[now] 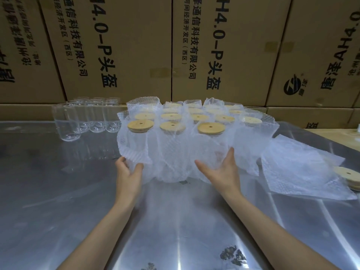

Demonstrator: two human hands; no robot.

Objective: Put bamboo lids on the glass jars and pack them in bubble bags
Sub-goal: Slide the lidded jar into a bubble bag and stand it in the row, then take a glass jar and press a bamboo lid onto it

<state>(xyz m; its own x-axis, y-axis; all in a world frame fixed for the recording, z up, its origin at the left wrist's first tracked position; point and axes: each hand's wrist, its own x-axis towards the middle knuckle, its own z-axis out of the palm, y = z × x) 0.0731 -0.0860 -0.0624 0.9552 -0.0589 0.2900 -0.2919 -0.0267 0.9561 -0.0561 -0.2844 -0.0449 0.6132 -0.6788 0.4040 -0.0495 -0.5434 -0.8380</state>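
On the shiny metal table (58,191), a cluster of clear glass jars capped with round bamboo lids and wrapped in white bubble bags (175,145) is gathered in rows. At the near left corner of this cluster, the left hand (127,177) is seen with thumb and fingers curled round the lower part of the front left bagged jar (136,145), gripping it through the wrap. At the near right of the cluster, the right hand (222,172) is held with fingers straight and spread, the palm laid against the bubble wrap of the front jars; nothing is clasped by it. Left of the cluster, a group of bare, lidless clear glass jars (87,117) is stood upright. Right of the cluster, a flat pile of empty bubble bags (303,172) is laid, and beyond it a small stack of loose bamboo lids (348,178) is seen at the frame edge. Behind the cluster, brown printed cardboard boxes (136,45) are stacked as a wall.
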